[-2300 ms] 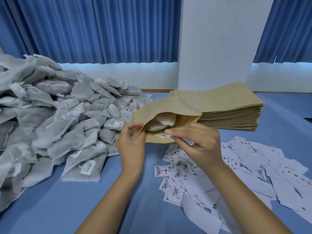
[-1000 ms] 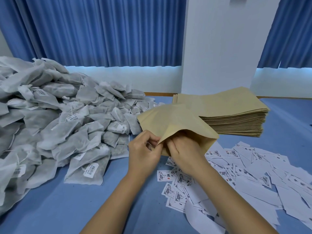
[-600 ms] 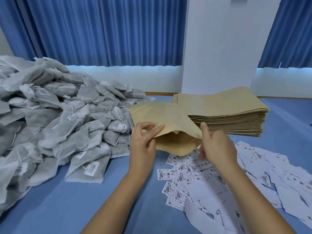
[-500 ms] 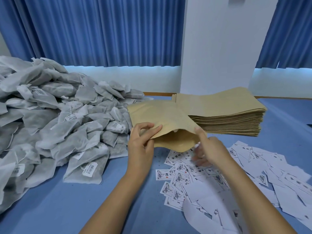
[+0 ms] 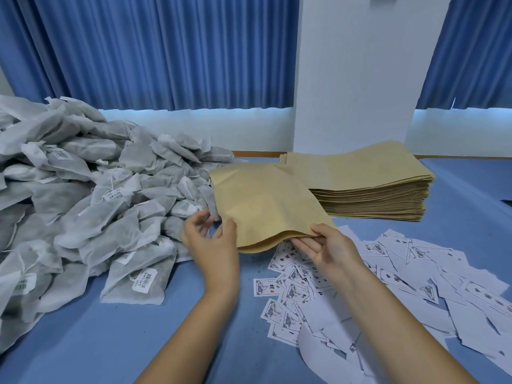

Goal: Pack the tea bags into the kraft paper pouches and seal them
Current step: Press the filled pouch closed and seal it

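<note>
Kraft paper pouch [image 5: 266, 206]: one lies lifted off the blue table [image 5: 97, 342], just left of and in front of the stack of flat pouches [image 5: 360, 173]. Its far right corner overlaps the stack's near left corner in this view; whether the two touch cannot be told. The pouch tilts, its far edge higher, and its near edge sags in a curve where two layers of paper show.

The right hand [image 5: 329, 250] grasps the pouch at the near corner closest to the stack, thumb pressed on top and fingers [image 5: 304, 245] laid underneath. The left hand [image 5: 213, 245] is released, fingers loosely spread and holding nothing. It hovers at the pouch's near corner farthest from the stack, its thumb right at the paper's edge, though contact cannot be made out.

Left of the stack rises a big heap of tea bags [image 5: 83, 203], grey-white mesh sachets with strings and barcode tags. The heap's nearest sachets reach just behind the left hand.

In front of the stack, on the person's side, a scatter of paper labels [image 5: 388, 273] covers the table. They are white slips, some printed with a dark figure and characters, others blank side up. Some of them lie directly below the right hand.

Behind the stack stands a white pillar [image 5: 360, 65], with blue curtains [image 5: 166, 51] on either side of it.
</note>
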{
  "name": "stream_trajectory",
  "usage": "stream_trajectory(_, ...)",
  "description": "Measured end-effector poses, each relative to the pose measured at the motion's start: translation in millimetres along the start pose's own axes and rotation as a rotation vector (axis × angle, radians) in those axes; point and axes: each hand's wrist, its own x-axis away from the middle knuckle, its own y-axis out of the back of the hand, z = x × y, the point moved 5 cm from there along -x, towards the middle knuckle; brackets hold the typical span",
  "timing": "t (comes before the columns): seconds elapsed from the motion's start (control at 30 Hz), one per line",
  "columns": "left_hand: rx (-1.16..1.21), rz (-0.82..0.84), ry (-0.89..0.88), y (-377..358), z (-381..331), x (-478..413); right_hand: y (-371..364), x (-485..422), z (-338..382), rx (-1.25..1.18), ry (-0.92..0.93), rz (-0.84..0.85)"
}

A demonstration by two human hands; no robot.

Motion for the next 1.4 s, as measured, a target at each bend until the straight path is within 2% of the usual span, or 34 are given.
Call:
stream_trajectory(0.03,0.092,-0.033,0.138,1.9,5.5,-0.6,-0.7,-0.3,-2.3,-0.019,-0.007,-0.006)
stream_trajectory(0.1,0.206,0.013,0.427,-1.2,21.0,2.5,-1.8,-1.6,-6.1,-0.055,-0.019,-0.031)
stream_trajectory(0.17,0.29,0.149,0.664,-9.4,31.7,12.0,-2.6,-2.4,-8.3,-0.072,-0.015,-0.056)
stream_trajectory(0.23,0.338,0.29,0.771,-16.2,35.3,20.5,-1.1,-2.5,-7.2,-0.069,0.028,-0.091)
stream_trajectory(0.37,0.145,0.358,0.745,-15.1,39.5,13.9,10.5,-1.8,5.8,0.08,0.234,-0.201)
stream_trajectory(0.47,0.111,0.319,0.707,-10.4,37.9,5.1,13.9,-2.5,7.0,0.162,0.253,-0.228)
stream_trajectory(0.53,0.191,0.277,0.71,-9.6,37.5,3.5,12.6,-2.9,4.8,0.18,0.254,-0.238)
stream_trajectory(0.63,0.503,0.157,0.74,-16.2,38.8,19.9,7.0,-2.9,3.1,0.129,0.309,-0.216)
stream_trajectory(0.7,0.622,0.177,0.672,-25.6,41.1,40.7,3.8,-1.8,2.0,0.089,0.339,-0.197)
stream_trajectory(0.77,0.609,0.278,0.641,-37.9,45.3,60.5,1.3,-0.9,-1.8,0.079,0.332,-0.175)
stream_trajectory(0.87,0.497,0.375,0.699,-48.1,52.2,68.1,-1.3,-0.2,-5.2,0.134,0.32,-0.138)
stream_trajectory(1.07,0.448,0.352,0.833,-38.2,56.1,55.1,7.3,-3.5,0.6,0.152,0.282,-0.189)
stream_trajectory(1.2,0.468,0.381,0.84,-39.4,55.2,53.1,4.4,-5.7,0.0,0.128,0.235,-0.112)
stream_trajectory(1.4,0.421,0.31,0.869,-34.4,63.3,50.8,13.2,-12.7,-2.0,0.182,0.205,-0.168)
